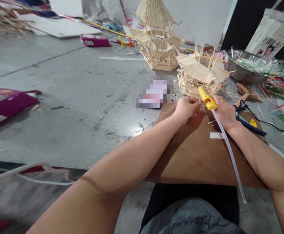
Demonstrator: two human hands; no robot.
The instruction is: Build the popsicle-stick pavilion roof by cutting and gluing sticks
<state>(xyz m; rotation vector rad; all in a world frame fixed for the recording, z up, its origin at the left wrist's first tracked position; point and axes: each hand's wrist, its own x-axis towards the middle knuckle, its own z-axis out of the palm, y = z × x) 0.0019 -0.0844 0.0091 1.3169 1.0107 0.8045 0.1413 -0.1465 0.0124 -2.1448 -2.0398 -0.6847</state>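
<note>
My right hand (224, 110) is wrapped round a yellow hot glue gun (206, 97), whose nozzle points away from me at the smaller wooden stick pavilion (202, 70). A long clear glue stick (231, 152) trails from the gun's back toward my lap. My left hand (187, 109) is closed in a pinch just left of the gun, by the pavilion's near base. What its fingertips hold is too small to make out. Both hands are over a brown board (188, 156). A taller stick pagoda (157, 39) stands behind the smaller one.
A phone (154, 94) lies left of the board. Blue-handled pliers (251, 126) and a black cord lie right of my right hand. Farther back are a metal bowl (244, 73) with plastic wrapping and a white tote bag (268, 32). Purple power strips (95, 40) sit at left.
</note>
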